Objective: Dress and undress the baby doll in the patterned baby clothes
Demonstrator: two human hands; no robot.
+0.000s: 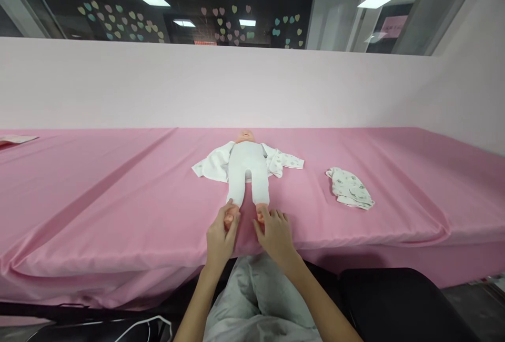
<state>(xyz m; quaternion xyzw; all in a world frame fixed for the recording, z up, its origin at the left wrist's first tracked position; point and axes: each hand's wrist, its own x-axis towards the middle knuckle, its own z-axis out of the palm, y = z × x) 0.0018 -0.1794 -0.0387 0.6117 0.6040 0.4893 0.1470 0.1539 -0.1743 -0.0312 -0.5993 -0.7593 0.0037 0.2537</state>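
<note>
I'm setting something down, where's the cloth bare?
Pink cloth is bare between the pale item and white top, and right of the patterned garment. Crowded: the middle, with the doll on that top, left hand and right hand at its feet.

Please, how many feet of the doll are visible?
2: one foot at the person's left hand, the other foot at the right hand. Both are partly hidden by the hands.

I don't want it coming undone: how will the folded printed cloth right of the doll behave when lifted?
The printed cloth will probably hang floppy, given its rumpled edges. It is likely light, being smaller than the doll. Lifted by one corner, it may unfold, as nothing visible binds its layers.
</note>
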